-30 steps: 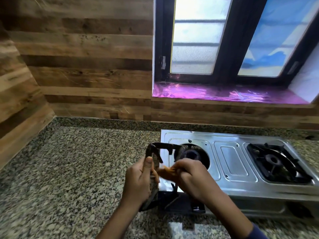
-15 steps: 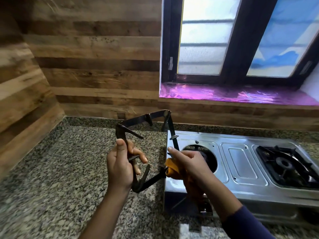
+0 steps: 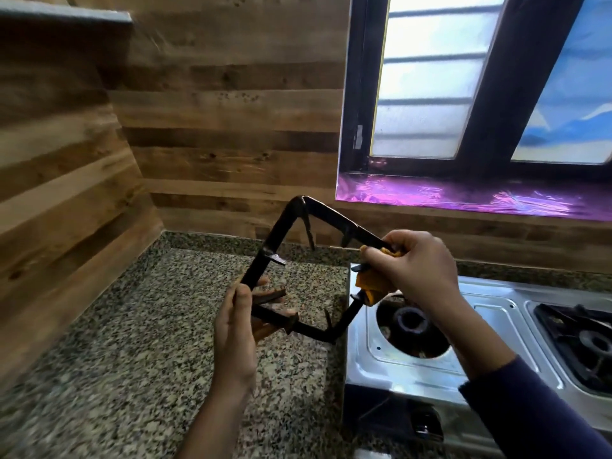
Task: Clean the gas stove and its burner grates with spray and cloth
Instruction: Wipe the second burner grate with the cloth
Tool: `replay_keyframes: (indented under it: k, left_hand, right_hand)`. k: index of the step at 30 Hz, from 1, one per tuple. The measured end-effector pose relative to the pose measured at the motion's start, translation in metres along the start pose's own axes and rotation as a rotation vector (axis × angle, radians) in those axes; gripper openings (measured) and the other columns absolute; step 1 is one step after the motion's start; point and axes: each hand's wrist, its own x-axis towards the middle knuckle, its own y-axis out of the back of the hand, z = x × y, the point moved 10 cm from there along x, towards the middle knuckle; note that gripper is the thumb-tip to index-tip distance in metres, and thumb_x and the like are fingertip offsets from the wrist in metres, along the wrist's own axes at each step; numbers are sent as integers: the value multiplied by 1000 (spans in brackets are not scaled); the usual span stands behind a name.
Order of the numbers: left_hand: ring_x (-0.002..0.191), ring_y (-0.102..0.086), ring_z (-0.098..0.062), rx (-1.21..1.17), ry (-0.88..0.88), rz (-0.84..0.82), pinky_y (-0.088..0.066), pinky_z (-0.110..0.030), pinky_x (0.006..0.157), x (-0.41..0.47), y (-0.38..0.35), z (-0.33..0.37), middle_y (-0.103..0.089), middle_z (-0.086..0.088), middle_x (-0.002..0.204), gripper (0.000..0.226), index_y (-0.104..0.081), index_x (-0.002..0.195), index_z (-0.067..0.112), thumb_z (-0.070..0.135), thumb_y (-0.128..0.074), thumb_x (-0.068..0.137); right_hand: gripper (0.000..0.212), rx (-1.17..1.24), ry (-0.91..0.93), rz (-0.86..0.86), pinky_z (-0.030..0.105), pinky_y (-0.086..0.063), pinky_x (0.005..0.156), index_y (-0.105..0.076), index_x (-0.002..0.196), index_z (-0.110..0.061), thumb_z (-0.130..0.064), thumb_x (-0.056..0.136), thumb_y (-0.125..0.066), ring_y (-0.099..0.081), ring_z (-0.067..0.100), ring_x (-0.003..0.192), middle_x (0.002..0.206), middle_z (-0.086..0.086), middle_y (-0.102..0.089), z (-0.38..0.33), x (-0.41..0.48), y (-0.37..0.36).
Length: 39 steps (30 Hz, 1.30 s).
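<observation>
Black metal, the grate point(image 3: 280, 228) is being held in the air, tipped up on one corner like a diamond, over the counter point(image 3: 132, 326) just left of the stove point(image 3: 490, 313). The left hand point(image 3: 236, 323) is gripping its lower left corner, fingers curled round the bar. The right hand point(image 3: 419, 270) is pinching a yellow cloth point(image 3: 367, 281) round the right corner, fingers closed over cloth and bar together; this looks like the wiping of the frame.

Below the right hand the left burner point(image 3: 410, 321) is sitting bare in its well. Farther right, a second grate point(image 3: 586, 339) is lying in place on the stove, so I judge that one is yet to be cleaned. No spray bottle is showing.

What could go wrong:
- The left hand is carrying most of the weight at one corner. A hard rub from the right could be twisting the frame out of that grip, dropping it onto the stone or denting the steel top.
- The prongs are pointing inward; the cloth could be snagging on one, or a knuckle catching a tip.
- Dirt rubbed loose near the right corner could be falling into the open burner well.
- If the bar is wet with cleaner, which I cannot tell, both holds are getting slippery.
</observation>
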Motion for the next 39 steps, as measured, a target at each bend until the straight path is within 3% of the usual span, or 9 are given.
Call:
replay_keyframes:
  k: [3, 8, 11, 18, 23, 26, 30, 37, 39]
  left_hand:
    - [75, -72, -37, 115, -47, -73, -60, -32, 70, 12, 4, 23, -74, -14, 81, 39, -73, 85, 15, 47, -53, 90]
    - [59, -67, -20, 471, -88, -400, -57, -40, 58, 18, -30, 33, -74, -3, 84, 36, -58, 105, 38, 66, -54, 83]
    - [42, -58, -35, 364, -84, -194, -49, -33, 40, 15, -26, 34, -68, -14, 64, 38, -57, 89, 22, 58, -47, 90]
    - [35, -52, -22, 308, -37, 93, -49, -32, 37, 8, -13, 14, -60, -17, 56, 37, -50, 80, 12, 35, -34, 105]
    - [37, -55, -22, 121, 217, 268, -47, -26, 38, 9, 3, -16, -61, -9, 59, 37, -48, 86, 14, 40, -32, 105]
    - [42, -59, -23, 31, 279, 367, -54, -34, 47, 8, 3, -21, -62, -6, 59, 37, -50, 87, 14, 42, -33, 104]
    - [65, -54, -21, -44, 216, 524, -48, -37, 64, 14, 3, -17, -51, -3, 67, 39, -48, 71, 15, 38, -39, 102]
    - [42, -61, -19, -181, 266, 570, -53, -28, 46, 16, 5, -22, -61, -5, 49, 38, -48, 79, 10, 34, -33, 104]
    - [47, -66, -23, -212, 305, 558, -57, -33, 49, 22, 4, -24, -66, -12, 61, 38, -51, 94, 5, 36, -32, 103]
  right_hand:
    - [30, -29, 24, -67, 26, -35, 53, -68, 69, -30, -60, 66, -72, -61, 13, 68, 61, -9, -62, -2, 9, 0]
    - [34, -116, 86, -176, 25, -33, 52, -63, 63, -30, -64, 64, -72, -58, 8, 64, 59, -11, -60, -20, 13, -11]
    - [35, -108, 89, -198, 24, -33, 51, -64, 65, -29, -63, 63, -72, -59, 8, 66, 62, -10, -61, -27, 17, -19]
    - [50, 344, -122, -145, 30, -56, 72, -68, 96, -27, -61, 61, -80, -65, 9, 85, 90, -9, -68, -11, 12, -30]
    - [30, 1013, -412, -244, 37, -57, 59, -64, 110, -14, -15, 81, -72, -71, 28, 79, 97, 14, -71, -1, -36, -31]
    - [30, 881, -228, -114, 39, -61, 67, -66, 111, -20, -11, 83, -71, -69, 27, 85, 99, 6, -69, -21, -81, -36]
    - [48, 272, 347, -16, 42, -53, 85, -59, 132, -9, -6, 83, -58, -59, 27, 102, 114, 9, -57, -77, -130, -74]
    - [48, 320, 456, -184, 34, -53, 77, -58, 132, -11, -6, 84, -60, -59, 22, 96, 110, 8, -55, -67, -162, -90]
    - [44, 388, 418, -198, 30, -53, 77, -64, 122, -16, -3, 80, -61, -61, 16, 94, 106, 3, -56, -53, -163, -86]
